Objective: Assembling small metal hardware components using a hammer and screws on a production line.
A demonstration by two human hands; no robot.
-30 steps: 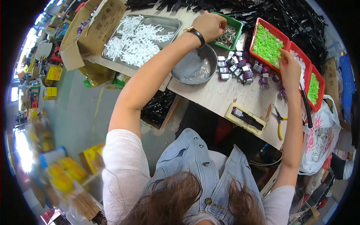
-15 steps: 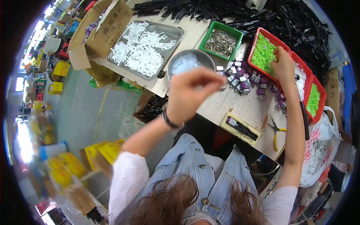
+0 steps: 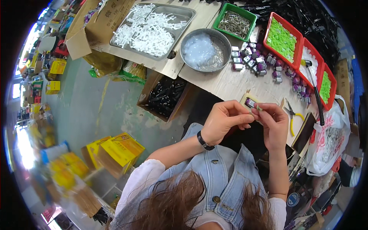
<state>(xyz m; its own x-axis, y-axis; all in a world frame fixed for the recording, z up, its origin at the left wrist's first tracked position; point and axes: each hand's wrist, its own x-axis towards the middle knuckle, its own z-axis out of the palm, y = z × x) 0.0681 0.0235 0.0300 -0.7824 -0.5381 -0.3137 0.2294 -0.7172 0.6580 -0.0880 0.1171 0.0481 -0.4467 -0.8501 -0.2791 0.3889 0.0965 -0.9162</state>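
Observation:
My left hand is closed, thumb and index finger pinched together in front of the table's near edge. Whatever lies between those fingertips, if anything, is too small to make out. Close beside it, my right hand pinches a small green plastic piece. The two sets of fingertips nearly meet. Just beyond them a cream holder block carries a small purple-and-silver motor; my hands cover the rest of it. Yellow-handled pliers lie right of my right hand.
Beyond my hands lie several loose motors. A round metal pan, a green tray of metal pins and red trays of green and white pieces stand around them. A hammer rests at right; a metal tray of white parts is far left.
My left hand has come away from the round pan toward the holder block. My right hand has left the red tray of green pieces and come back beside my left hand, with a green piece.

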